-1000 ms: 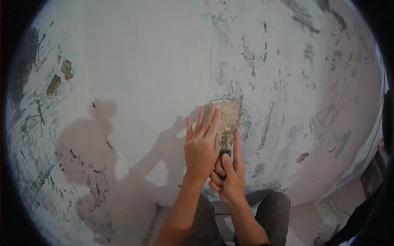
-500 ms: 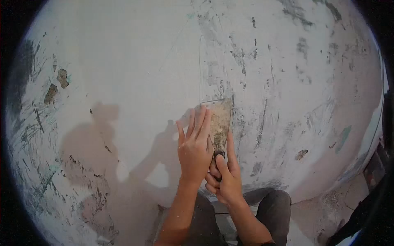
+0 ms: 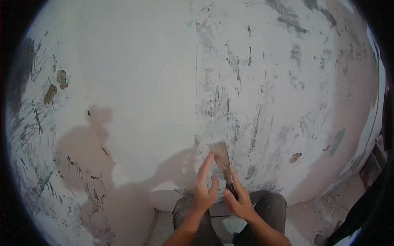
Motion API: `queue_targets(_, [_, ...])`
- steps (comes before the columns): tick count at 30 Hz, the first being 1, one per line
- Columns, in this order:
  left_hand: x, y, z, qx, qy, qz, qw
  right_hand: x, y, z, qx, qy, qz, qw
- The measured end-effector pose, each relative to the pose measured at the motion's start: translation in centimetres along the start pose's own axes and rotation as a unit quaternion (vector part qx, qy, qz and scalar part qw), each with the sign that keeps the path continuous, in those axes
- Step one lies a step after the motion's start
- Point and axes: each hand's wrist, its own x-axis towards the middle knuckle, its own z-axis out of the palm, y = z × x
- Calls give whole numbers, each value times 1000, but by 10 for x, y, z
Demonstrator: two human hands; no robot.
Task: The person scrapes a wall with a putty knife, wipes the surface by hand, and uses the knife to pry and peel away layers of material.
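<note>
My right hand (image 3: 239, 201) is wrapped around the dark handle of a putty knife (image 3: 222, 159). The broad, smeared metal blade points up and leans slightly left, low in front of a patchy white wall (image 3: 135, 74). Beside it, my left hand (image 3: 206, 190) has its fingers stretched out and the thumb apart. Its fingertips are right at the blade's left edge. Grey scrape marks and dark streaks run up the wall above the blade.
Chipped holes (image 3: 50, 94) show at the wall's left, and another chip (image 3: 295, 157) lies to the right. My bent knees (image 3: 273, 207) are close below my hands. Dusty floor (image 3: 324, 209) shows at the lower right, beside a dark leg (image 3: 359, 215).
Both hands and the putty knife have moved down the wall toward my knees. My left hand no longer lies flat over the blade but has turned sideways at its edge.
</note>
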Motion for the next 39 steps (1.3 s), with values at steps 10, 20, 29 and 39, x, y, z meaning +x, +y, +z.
queue_targets(10, [-140,-70,62,-509,-10,-485,711,-97,73,-68,-205,-283,268,898])
queue_targets(20, [-155,-96,64,-346,-88,-532,767,-99,90,-70,-220,-277,184,917])
queue_targets(29, [-150,-84,64,-371,-76,-543,750,-96,96,-73,-209,-302,308,878])
queue_targets(39, [-150,-88,66,-354,-82,-541,758,-93,90,-73,-218,-298,322,872])
